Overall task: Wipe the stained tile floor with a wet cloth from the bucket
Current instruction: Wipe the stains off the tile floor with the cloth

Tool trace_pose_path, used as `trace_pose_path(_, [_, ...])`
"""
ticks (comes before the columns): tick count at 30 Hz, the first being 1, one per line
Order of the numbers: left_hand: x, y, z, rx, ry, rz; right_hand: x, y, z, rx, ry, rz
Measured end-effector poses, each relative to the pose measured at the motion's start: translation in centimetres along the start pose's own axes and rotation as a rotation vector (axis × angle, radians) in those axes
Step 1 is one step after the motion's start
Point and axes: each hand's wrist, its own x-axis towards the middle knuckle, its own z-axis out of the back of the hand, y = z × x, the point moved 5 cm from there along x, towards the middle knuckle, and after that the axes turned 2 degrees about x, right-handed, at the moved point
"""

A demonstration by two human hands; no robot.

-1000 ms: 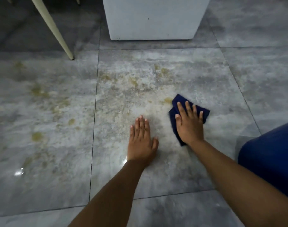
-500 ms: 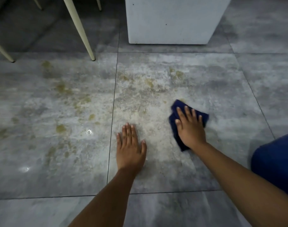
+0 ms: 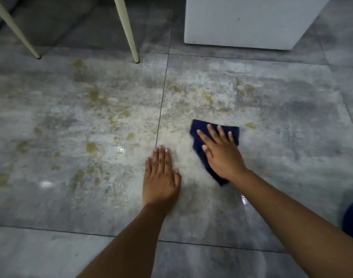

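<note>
The left hand is laid flat and empty on the tile floor; just right of it, the dark blue cloth is pressed down under the spread right hand. Yellowish stains beyond and left of both hands are yet to be wiped.

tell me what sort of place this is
Probably an indoor dining or kitchen area of a home: large glossy grey stone-look floor tiles, slim cream tapered furniture legs, and a white boxy cabinet or appliance base standing on the floor.
</note>
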Motion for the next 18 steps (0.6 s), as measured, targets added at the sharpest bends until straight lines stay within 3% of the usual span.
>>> trace_pose_path(3, [0.1, 0.2, -0.1, 0.008, 0.011, 0.010, -3.5, 1.4, -0.8, 0.002, -0.087, 0.011])
trace_pose_path(7, [0.2, 0.3, -0.5, 0.088, 0.004, 0.034, -0.4, 7.2, -1.8, 0.016, 0.031, 0.237])
trace_pose_path(12, [0.1, 0.2, -0.2, 0.069, 0.044, 0.020, 6.1, 2.0, 0.8, 0.038, 0.042, 0.094])
trace_pose_path(15, [0.1, 0.1, 0.1, 0.048, 0.042, 0.024, 2.2, -1.2, 0.9, 0.054, -0.050, 0.001])
trace_pose_path(18, [0.1, 0.2, 0.0, 0.061, 0.059, 0.029, -2.0, 1.7, -0.9, 0.010, -0.021, 0.116])
